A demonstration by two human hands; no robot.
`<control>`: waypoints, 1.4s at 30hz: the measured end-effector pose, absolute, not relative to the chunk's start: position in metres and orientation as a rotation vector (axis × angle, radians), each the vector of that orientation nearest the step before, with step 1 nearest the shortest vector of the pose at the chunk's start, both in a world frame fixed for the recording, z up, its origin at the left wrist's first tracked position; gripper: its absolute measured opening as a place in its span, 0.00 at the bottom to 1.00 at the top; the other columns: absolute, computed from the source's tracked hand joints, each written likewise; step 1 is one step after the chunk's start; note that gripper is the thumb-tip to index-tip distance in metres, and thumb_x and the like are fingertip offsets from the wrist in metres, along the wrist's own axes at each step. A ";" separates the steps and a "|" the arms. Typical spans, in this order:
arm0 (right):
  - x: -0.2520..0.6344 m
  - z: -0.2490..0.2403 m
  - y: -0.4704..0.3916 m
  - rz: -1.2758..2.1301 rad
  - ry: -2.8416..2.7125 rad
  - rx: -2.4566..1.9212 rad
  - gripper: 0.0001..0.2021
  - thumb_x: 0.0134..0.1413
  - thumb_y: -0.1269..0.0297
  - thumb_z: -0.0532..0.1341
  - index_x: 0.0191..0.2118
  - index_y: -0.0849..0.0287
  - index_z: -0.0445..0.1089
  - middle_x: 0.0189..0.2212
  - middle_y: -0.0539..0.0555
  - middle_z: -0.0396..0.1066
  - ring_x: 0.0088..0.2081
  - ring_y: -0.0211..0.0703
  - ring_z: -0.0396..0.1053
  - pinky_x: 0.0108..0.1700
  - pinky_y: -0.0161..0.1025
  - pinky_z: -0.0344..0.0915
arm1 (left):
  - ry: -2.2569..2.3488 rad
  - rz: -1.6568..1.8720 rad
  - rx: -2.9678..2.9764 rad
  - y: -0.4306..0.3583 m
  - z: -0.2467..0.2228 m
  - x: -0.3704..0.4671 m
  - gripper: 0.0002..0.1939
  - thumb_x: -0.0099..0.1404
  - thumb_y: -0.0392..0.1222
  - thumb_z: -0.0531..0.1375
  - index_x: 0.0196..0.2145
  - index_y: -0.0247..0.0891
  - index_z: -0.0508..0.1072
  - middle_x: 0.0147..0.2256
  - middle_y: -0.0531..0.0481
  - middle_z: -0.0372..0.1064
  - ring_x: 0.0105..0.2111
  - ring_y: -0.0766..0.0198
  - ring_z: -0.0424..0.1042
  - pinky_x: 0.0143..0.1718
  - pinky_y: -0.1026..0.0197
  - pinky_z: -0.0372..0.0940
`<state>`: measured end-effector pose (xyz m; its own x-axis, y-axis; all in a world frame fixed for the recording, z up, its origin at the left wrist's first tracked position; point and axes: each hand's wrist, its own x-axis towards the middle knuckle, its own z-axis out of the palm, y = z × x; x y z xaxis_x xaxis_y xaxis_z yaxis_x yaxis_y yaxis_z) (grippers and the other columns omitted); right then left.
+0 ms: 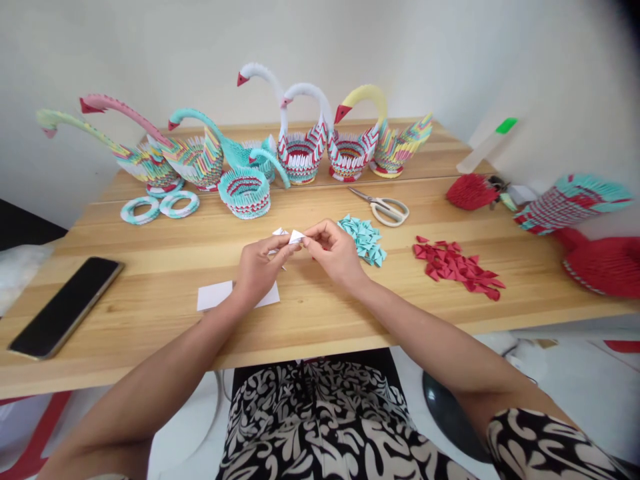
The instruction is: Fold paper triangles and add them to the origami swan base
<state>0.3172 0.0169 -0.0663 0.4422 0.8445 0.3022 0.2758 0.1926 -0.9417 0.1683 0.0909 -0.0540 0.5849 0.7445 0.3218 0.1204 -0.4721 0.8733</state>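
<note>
A small folded white paper piece (297, 237) is pinched between my left hand (259, 268) and my right hand (336, 252), above the middle of the table. Both hands have their fingers closed at its edges. Behind my left fingers more white folded paper (280, 231) shows in part. Under my left wrist lies flat white paper (215, 295), partly covered by the arm. Just beyond my right hand is a pile of turquoise folded paper pieces (367, 239). To its right spreads a pile of red folded pieces (457, 267).
Folded-paper swans (303, 153) stand along the back, with a turquoise basket (245, 193) and two paper rings (160, 206) before them. Scissors (387, 210) lie beyond the turquoise pile. A phone (67, 307) is at left; red paper models (605, 263) and a green-capped glue bottle (487, 143) are at right.
</note>
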 end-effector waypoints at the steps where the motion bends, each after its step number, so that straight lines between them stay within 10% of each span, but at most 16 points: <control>1: 0.316 -0.067 0.016 0.537 -1.107 -1.349 0.09 0.52 0.60 0.63 0.36 0.59 0.68 0.31 0.51 0.72 0.33 0.38 0.69 0.36 0.36 0.65 | 0.707 0.898 1.939 0.091 -0.053 0.168 0.12 0.62 0.48 0.64 0.38 0.39 0.81 0.37 0.49 0.80 0.34 0.59 0.77 0.30 0.65 0.69; 6: 0.315 -0.068 0.014 0.559 -1.202 -1.354 0.20 0.54 0.65 0.60 0.54 0.57 0.67 0.35 0.51 0.73 0.36 0.38 0.70 0.36 0.36 0.65 | 0.711 0.905 1.951 0.091 -0.052 0.168 0.10 0.63 0.45 0.63 0.34 0.39 0.82 0.33 0.50 0.80 0.31 0.62 0.76 0.33 0.66 0.67; 42: 0.322 -0.064 0.018 0.769 -1.154 -1.280 0.11 0.54 0.56 0.64 0.33 0.59 0.71 0.29 0.50 0.73 0.31 0.37 0.67 0.37 0.37 0.64 | 0.630 0.709 1.780 0.095 -0.044 0.165 0.14 0.63 0.48 0.58 0.25 0.36 0.73 0.24 0.52 0.69 0.24 0.67 0.66 0.28 0.65 0.63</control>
